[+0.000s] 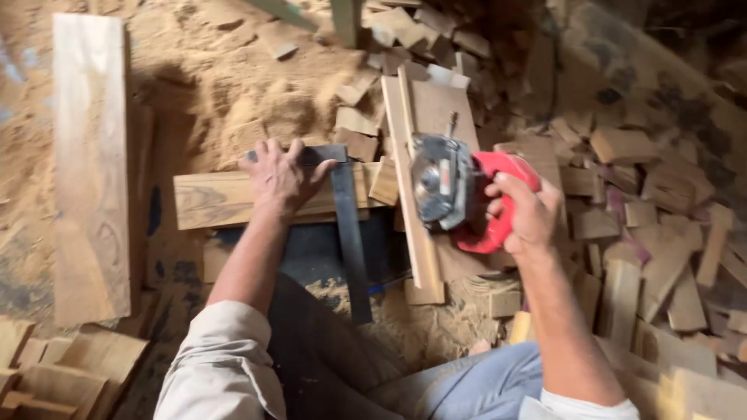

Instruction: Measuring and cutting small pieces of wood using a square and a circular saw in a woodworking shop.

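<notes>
A long plank (89, 167) lies on the sawdust floor (210, 70), well left of the short board (226, 198). A heap of wood offcuts (654, 225) spreads to the right of that board. The left hand (282, 177) presses flat and open on the board, holding a dark metal square (350, 233) against it. Just right of the board's end, the right hand (529, 214) grips the red handle of a circular saw (459, 190), which sits on a light wooden panel (428, 155).

The saw (455, 187) blade's edge is blurred, its red handle partly hidden by the right hand (525, 214).
</notes>
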